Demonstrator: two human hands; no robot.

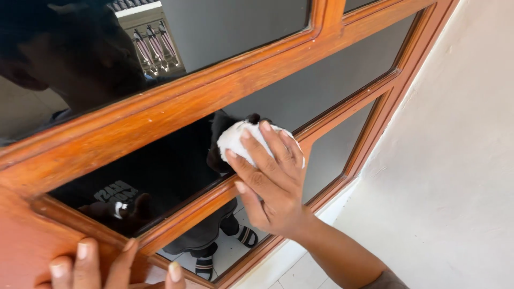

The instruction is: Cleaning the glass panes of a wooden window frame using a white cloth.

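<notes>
My right hand (270, 179) presses a crumpled white cloth (235, 140) against a dark glass pane (160, 166) of a wooden-framed door (176, 107), at the pane's right corner by a slanted wooden bar. My left hand (104, 266) grips the orange-brown wooden frame at the lower left, fingers curled over its edge. The glass reflects a person in dark clothes and striped sandals.
A white plastered wall (455, 160) stands to the right of the door frame. White floor tiles (300, 273) show below. Other dark panes (332, 80) lie above and to the right, divided by wooden bars.
</notes>
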